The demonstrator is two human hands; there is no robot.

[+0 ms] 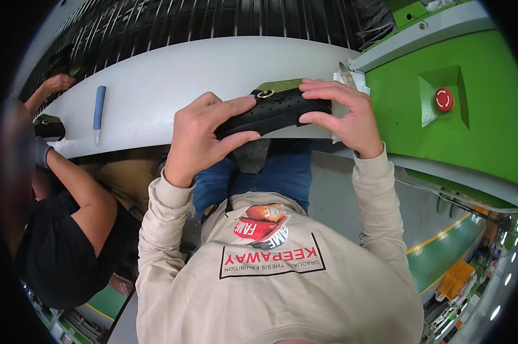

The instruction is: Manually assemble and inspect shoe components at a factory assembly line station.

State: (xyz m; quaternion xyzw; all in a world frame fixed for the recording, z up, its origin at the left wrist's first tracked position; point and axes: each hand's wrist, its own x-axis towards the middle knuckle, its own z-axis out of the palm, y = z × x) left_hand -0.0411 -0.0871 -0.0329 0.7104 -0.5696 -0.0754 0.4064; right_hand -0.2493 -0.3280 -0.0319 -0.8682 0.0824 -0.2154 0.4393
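Both my hands hold a black shoe upper [270,117] level over the white table's front edge. The upper has rows of small holes and a round metal buckle [265,94], and an olive-green shoe last [285,86] shows along its top. My left hand [201,129] pinches the left end, its index finger by the buckle and its thumb along the lower edge. At the other end my right hand [345,112] grips with fingers above and thumb below. The underside of the upper is hidden from me.
A blue-handled knife [99,109] lies on the white table [150,77] at left. Metal rollers [213,20] run behind it. At right stands a green machine [402,74] with a red button [444,100]. A co-worker [69,241] sits at left near another black shoe piece [49,127].
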